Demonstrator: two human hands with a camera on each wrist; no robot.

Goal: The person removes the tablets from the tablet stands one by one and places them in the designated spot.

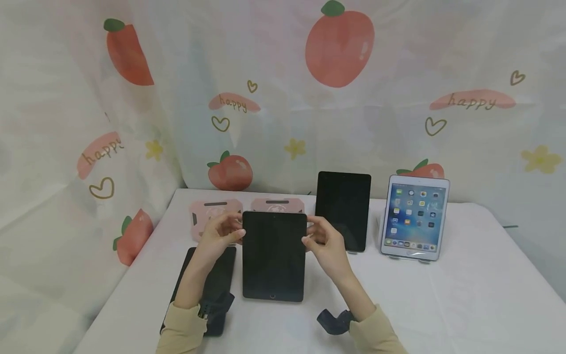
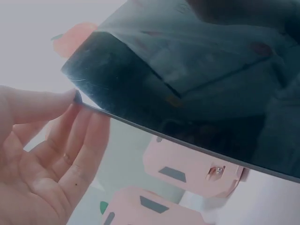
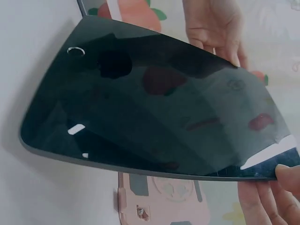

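A black tablet [image 1: 274, 260] with a dark glossy screen and a round home button at its lower edge is held up over the white table. My left hand [image 2: 47, 159] pinches its left edge near the top, thumb on the screen side and fingers behind. At the opposite edge, also near the top, my right hand [image 1: 329, 246] grips it the same way. Two pink cases [image 1: 201, 214] with dark grey inserts stand behind the tablet, partly hidden by it and by my left hand. The tablet's back is out of sight.
Under my left forearm lies a flat black slab [image 1: 221, 278], partly covered. Back right, another black tablet [image 1: 342, 211] leans on a clear stand, beside a white tablet [image 1: 415, 216] with a lit screen of icons. A fruit-printed curtain [image 1: 274, 123] hangs behind the table [image 1: 468, 295].
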